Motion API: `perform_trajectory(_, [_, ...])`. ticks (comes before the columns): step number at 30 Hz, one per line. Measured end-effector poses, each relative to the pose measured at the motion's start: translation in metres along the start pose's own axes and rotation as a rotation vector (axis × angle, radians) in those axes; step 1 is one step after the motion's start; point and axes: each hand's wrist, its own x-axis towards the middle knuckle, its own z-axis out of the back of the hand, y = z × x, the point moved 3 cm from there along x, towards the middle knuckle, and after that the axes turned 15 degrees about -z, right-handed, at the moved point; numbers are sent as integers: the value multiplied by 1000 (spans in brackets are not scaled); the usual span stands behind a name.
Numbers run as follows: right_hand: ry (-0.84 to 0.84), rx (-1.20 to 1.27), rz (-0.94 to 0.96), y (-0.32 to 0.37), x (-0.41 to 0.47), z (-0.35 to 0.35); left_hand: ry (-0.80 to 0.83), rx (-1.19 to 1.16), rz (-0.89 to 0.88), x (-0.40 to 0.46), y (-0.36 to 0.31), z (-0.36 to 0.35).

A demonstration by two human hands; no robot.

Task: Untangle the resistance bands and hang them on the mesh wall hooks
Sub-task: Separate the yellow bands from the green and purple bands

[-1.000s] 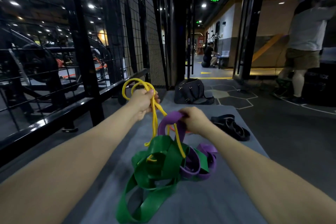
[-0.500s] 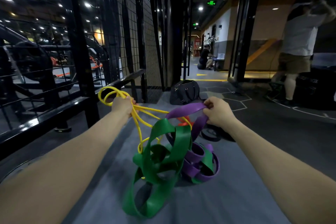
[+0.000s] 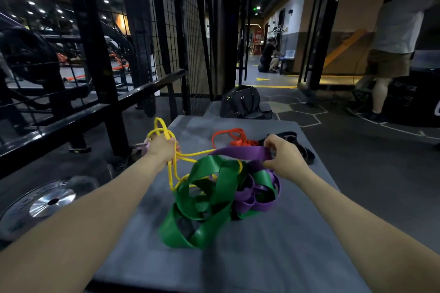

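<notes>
Gripping the thin yellow band (image 3: pixel 177 157) in a closed fist, left hand (image 3: pixel 160 150) raised over the near-left part of the grey mat (image 3: pixel 273 252), several yellow loops sticking up out of the fist toward the black railing. Trailing from the underside of that fist, more yellow strands, one running right toward the purple band, others dropping into the tangle below. Pinching a flat stretch of the wide purple band (image 3: pixel 242 151) between thumb and curled fingers, right hand (image 3: pixel 284 157) held level with the left, well apart from it, the purple strip pulled fairly straight toward the left. Heaped between and below both hands, on the mat, the knot itself: broad green band (image 3: pixel 209 200) coiled in big loops at the front, purple coils wound through it on the right, yellow threaded in at the left. Lying beyond the hands on the far part of the mat, an orange band (image 3: pixel 234 138) in loose loops and, just right of it, a black band (image 3: pixel 302 147) partly hidden behind the right hand. Standing past the mat's far edge, a dark bag (image 3: pixel 241 102). Rising along the left, the black mesh wall (image 3: pixel 171 31) behind its railing; hooks not discernible. Resting on the floor at lower left, a metal weight plate (image 3: pixel 51 200).
</notes>
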Motion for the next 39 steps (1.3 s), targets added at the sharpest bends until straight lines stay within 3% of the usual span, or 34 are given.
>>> perform_trajectory(8, [240, -207, 273, 13, -24, -19, 177, 242, -56, -15, 10, 14])
perform_trajectory(13, [245, -340, 294, 14, -39, -28, 423, 621, -11, -31, 12, 17])
perform_trajectory(15, [250, -332, 277, 13, -44, -33, 365, 787, -16, -44, 8, 18])
perform_trajectory(19, [264, -320, 267, 16, -51, -43, 115, 599, -136, -71, -4, 8])
perform_trajectory(24, [287, -356, 270, 21, -53, -49, 319, 414, -158, -100, -9, -32])
perform_trajectory(28, [303, -331, 283, 23, -50, -45, 333, 454, -149, -104, -5, -50])
perform_trajectory(34, [117, -169, 204, 36, -23, -40, 339, 419, -196, -102, 6, -40])
perform_trajectory(39, [426, -279, 170, 52, -3, -73, 401, 357, -197, -92, 31, -22])
